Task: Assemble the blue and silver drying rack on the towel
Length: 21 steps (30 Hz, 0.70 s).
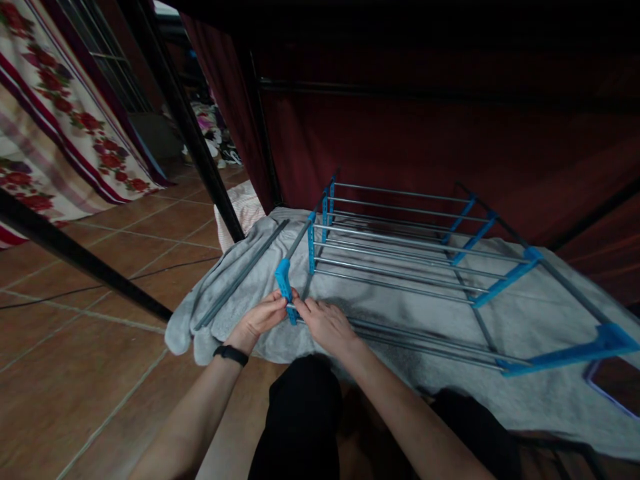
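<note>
A partly built rack of grey metal rods (400,233) and blue plastic brackets lies on its side on a grey blanket (390,300). My left hand (263,315), with a black band at the wrist, is closed around the near-left blue bracket (283,277). Beside it my right hand (325,323) pinches the end of a metal rod where it meets this bracket; the fingers partly hide the joint. More rods run from there to the near-right blue bracket (565,353). Loose grey tubes (240,283) rest on the blanket to the left.
Black bed-frame posts (200,140) rise at the left. A dark red curtain (400,140) hangs behind the rack. A phone (615,383) lies at the right edge. On the tiled floor (75,353) runs a black cable (150,273). My knees are just below my hands.
</note>
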Each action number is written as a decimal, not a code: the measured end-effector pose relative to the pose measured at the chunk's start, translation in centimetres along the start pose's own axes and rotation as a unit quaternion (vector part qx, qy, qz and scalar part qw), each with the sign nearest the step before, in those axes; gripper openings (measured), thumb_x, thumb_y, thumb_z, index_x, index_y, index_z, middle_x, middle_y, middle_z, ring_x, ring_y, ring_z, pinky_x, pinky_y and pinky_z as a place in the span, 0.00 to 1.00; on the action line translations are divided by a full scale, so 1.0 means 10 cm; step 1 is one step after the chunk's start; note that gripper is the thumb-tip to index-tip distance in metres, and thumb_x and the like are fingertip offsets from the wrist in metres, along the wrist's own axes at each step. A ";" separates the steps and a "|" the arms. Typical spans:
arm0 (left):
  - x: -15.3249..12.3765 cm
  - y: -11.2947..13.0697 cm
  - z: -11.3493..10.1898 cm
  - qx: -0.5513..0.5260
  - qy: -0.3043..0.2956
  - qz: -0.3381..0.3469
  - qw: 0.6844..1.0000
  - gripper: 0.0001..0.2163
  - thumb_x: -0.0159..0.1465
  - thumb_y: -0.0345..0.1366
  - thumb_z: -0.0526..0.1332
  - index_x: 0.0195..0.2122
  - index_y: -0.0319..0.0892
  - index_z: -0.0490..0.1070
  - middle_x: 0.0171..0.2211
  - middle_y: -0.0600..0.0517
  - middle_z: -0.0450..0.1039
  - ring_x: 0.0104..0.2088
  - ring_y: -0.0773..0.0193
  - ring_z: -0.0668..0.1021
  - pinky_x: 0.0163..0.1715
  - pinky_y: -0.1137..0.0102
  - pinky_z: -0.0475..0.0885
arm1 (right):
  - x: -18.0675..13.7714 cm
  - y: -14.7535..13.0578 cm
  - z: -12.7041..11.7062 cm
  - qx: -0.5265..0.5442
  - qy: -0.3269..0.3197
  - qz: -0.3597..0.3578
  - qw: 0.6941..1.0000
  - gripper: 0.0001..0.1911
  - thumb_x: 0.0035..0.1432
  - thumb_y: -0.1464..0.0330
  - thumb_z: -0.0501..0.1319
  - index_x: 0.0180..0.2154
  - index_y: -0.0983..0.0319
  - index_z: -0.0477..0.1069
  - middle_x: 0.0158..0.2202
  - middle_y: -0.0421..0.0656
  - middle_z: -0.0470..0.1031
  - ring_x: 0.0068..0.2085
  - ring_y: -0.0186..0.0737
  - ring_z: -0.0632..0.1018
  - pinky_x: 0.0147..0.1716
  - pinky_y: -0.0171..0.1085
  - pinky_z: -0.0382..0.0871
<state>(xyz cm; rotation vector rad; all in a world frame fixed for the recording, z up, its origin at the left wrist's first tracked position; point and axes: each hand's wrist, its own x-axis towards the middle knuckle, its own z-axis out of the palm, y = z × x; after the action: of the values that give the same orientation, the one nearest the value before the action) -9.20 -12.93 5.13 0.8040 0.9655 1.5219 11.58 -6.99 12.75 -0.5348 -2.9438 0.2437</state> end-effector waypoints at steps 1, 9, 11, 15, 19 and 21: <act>0.00 0.00 0.00 -0.003 0.001 0.000 1.000 0.17 0.50 0.43 0.75 0.37 0.41 0.77 0.37 0.47 0.78 0.45 0.53 0.78 0.48 0.61 0.71 | 0.00 0.00 -0.02 0.001 -0.004 0.000 1.000 0.27 0.69 0.74 0.43 0.67 0.57 0.52 0.50 0.50 0.75 0.46 0.44 0.78 0.43 0.42 0.73; 0.01 -0.06 -0.02 -0.014 0.011 0.014 1.000 0.17 0.52 0.43 0.75 0.38 0.41 0.76 0.36 0.49 0.78 0.44 0.55 0.78 0.48 0.62 0.71 | 0.01 0.05 -0.09 0.019 -0.025 0.001 1.000 0.31 0.67 0.76 0.42 0.68 0.53 0.51 0.49 0.47 0.76 0.42 0.44 0.81 0.43 0.43 0.73; 0.01 -0.07 -0.03 -0.013 0.014 0.015 1.000 0.17 0.51 0.43 0.75 0.38 0.41 0.76 0.36 0.49 0.78 0.43 0.56 0.78 0.46 0.62 0.71 | 0.02 0.06 -0.10 0.024 -0.036 0.001 0.999 0.32 0.66 0.76 0.42 0.69 0.53 0.50 0.50 0.47 0.76 0.42 0.45 0.81 0.43 0.44 0.72; 0.03 -0.08 -0.03 -0.011 0.022 0.018 1.000 0.18 0.50 0.44 0.76 0.37 0.41 0.76 0.35 0.50 0.77 0.38 0.60 0.78 0.43 0.66 0.72 | 0.05 0.09 -0.11 0.039 -0.054 0.004 0.998 0.33 0.67 0.75 0.43 0.70 0.51 0.47 0.52 0.46 0.76 0.43 0.46 0.81 0.44 0.44 0.72; 0.03 -0.08 -0.02 -0.007 0.031 0.018 0.999 0.19 0.47 0.43 0.77 0.37 0.40 0.77 0.34 0.50 0.77 0.35 0.63 0.77 0.41 0.67 0.71 | 0.06 0.11 -0.12 0.050 -0.064 0.006 0.997 0.31 0.68 0.73 0.44 0.69 0.48 0.49 0.53 0.45 0.76 0.45 0.45 0.81 0.45 0.42 0.71; 0.03 -0.08 -0.02 -0.006 0.036 0.019 0.999 0.20 0.46 0.42 0.77 0.37 0.40 0.77 0.35 0.50 0.77 0.35 0.63 0.77 0.40 0.68 0.71 | 0.07 0.12 -0.14 0.052 -0.066 0.006 0.996 0.31 0.68 0.73 0.44 0.69 0.47 0.49 0.52 0.44 0.77 0.46 0.45 0.81 0.45 0.42 0.71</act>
<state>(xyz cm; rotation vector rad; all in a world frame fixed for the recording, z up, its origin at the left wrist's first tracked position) -9.04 -12.63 4.30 0.7667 0.9977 1.5981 11.58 -5.45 13.96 -0.5418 -3.0345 0.4470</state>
